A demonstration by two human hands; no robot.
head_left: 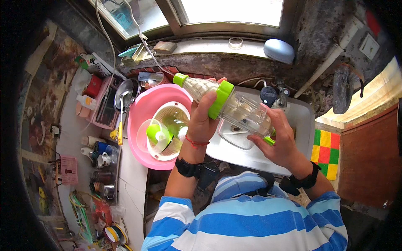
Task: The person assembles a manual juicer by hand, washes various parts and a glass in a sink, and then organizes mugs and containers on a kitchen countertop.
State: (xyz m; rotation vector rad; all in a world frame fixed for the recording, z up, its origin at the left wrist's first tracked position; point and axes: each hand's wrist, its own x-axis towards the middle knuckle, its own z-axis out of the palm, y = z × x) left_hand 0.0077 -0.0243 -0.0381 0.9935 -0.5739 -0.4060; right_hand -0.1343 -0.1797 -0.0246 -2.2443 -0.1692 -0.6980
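Note:
Tilted across the front of me is a clear plastic bottle (247, 109) with a wide bright-green collar and a small green cap at its tapered upper-left end. My left hand (202, 119) is closed around it by the collar. Fingers of my right hand (279, 136) grip the lower-right end, where a bit of green shows beside the thumb. Below lies the white sink (302, 144), with a clear rectangular container (235, 137) partly hidden beneath the bottle. To the left, a pink basin (136, 144) holds a cream strainer basket (164, 109) containing green and clear plastic parts (158, 134).
A faucet (283, 95) stands at the sink's back right. On the left counter are a pan (124, 93), a yellow-handled utensil (120, 133) and several cups (104, 159). The windowsill carries a blue oval case (279, 50) and a clear ring (235, 42).

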